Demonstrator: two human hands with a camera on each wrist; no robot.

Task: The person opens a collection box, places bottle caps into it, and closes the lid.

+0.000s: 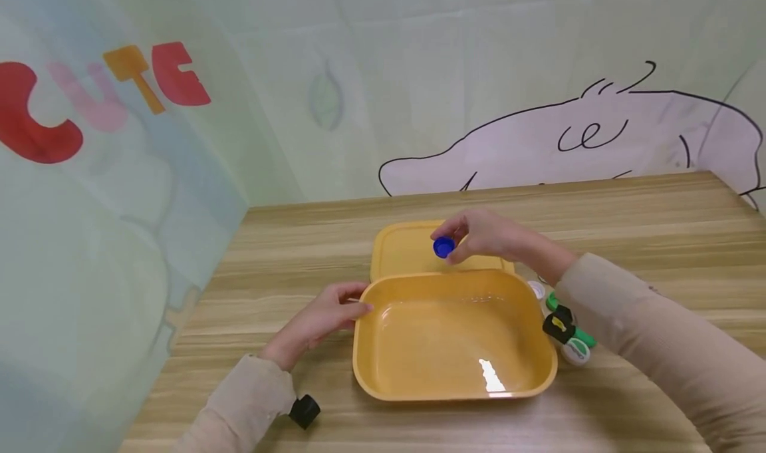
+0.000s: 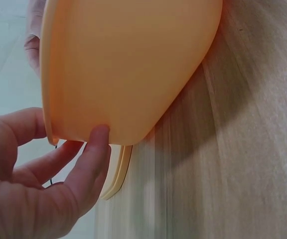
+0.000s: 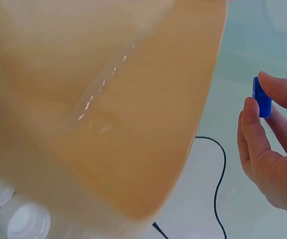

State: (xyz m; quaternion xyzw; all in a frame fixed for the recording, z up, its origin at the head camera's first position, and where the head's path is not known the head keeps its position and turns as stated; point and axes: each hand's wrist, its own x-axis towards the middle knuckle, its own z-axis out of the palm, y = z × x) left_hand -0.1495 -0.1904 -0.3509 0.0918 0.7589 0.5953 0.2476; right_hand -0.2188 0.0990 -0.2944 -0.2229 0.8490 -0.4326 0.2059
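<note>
A blue bottle cap is pinched between the thumb and fingertips of my right hand, raised above the far rim of a yellow plastic box. The right wrist view shows the cap side-on, off the box's edge. My left hand grips the box's far left corner, thumb over the rim and fingers against the outer wall, as the left wrist view shows of the box. Bright glints lie on the inside of the box. Behind it is a flat yellow lid, partly hidden by the box and right hand.
Right of the box, partly behind the right sleeve, several bottle caps lie together: a white cap, a black cap and a green cap among them. A printed cloth hangs behind the wooden table.
</note>
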